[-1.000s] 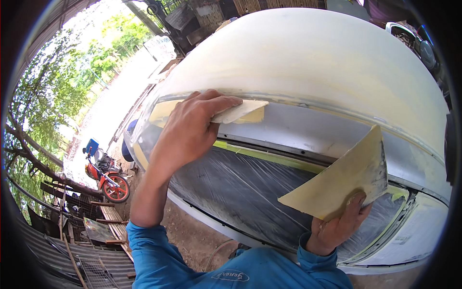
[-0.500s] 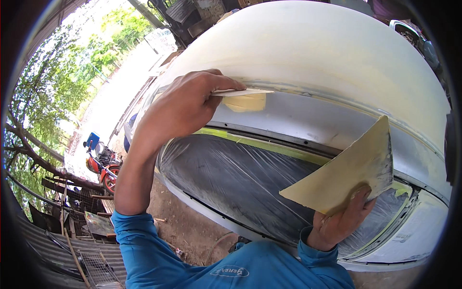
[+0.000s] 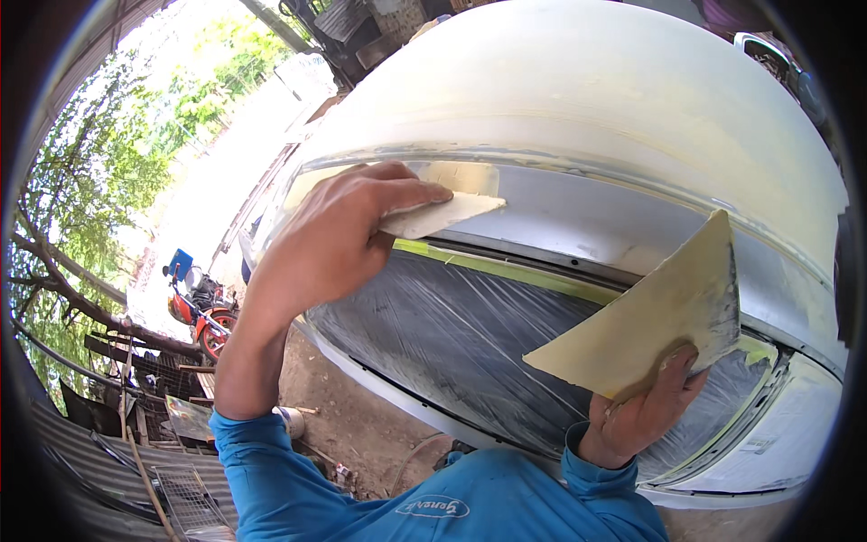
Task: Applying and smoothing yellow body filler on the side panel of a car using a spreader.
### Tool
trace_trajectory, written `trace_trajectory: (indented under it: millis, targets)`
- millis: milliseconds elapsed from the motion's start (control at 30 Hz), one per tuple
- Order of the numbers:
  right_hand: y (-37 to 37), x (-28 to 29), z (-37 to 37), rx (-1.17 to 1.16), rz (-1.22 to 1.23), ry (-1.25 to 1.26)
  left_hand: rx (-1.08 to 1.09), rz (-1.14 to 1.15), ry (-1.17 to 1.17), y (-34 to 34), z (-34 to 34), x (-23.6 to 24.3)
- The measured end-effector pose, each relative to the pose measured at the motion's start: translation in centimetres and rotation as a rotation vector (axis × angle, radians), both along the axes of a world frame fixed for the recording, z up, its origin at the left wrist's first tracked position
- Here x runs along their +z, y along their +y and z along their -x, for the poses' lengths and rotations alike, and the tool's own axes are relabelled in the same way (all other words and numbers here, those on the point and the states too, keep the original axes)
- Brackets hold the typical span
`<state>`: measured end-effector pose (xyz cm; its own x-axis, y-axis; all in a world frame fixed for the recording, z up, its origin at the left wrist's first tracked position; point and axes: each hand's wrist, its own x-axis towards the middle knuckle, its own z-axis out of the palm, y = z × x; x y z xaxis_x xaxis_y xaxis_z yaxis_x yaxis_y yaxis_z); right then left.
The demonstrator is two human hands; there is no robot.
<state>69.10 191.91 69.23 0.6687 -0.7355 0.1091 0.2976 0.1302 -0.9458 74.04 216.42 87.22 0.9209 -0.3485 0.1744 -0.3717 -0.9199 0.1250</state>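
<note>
My left hand point(image 3: 339, 230) pinches a flat, pale putty spreader point(image 3: 447, 214) between thumb and fingers. The spreader is tilted over the grey metal strip point(image 3: 578, 210) along the car roof's edge, just below a yellowish putty patch point(image 3: 465, 175). Whether its edge touches the metal I cannot tell. At the right, my right hand point(image 3: 652, 405) grips the lower edge of a flat putty board point(image 3: 655, 312), its face coated pale yellow with dark smudges at one side. The board is held up in front of the side window.
The pale car roof point(image 3: 578, 86) curves away beyond the strip. Clear plastic sheeting point(image 3: 442, 325) with green-yellow masking tape point(image 3: 488, 270) covers the window. On the left stand a red motorcycle point(image 3: 215, 330), a white bucket point(image 3: 291, 421) and a wire rack point(image 3: 185, 501) on corrugated sheet.
My left hand and the spreader have come down toward me off the putty patch, and the spreader's face now shows. The patch looks thinner and smoother. My right hand and the board have hardly moved.
</note>
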Motion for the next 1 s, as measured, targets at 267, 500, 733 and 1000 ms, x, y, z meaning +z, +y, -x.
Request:
trace_trajectory:
  millis: [267,500,733,1000]
  targets:
    - [-0.1,0.6,0.4,0.075,-0.115,-0.01,-0.023,0.046,-0.028,-0.1,-1.3,1.6]
    - [-0.5,-0.4,0.7,0.095,-0.148,-0.032,0.012,0.009,0.031,0.2,-3.2,1.1]
    - [-0.2,-1.0,0.4,0.081,-0.164,-0.076,0.005,0.045,-0.109,-0.6,-1.7,-1.8]
    - [-0.6,-1.2,0.4,0.155,-0.162,-0.193,0.122,0.07,-0.343,-2.2,2.5,-6.7]
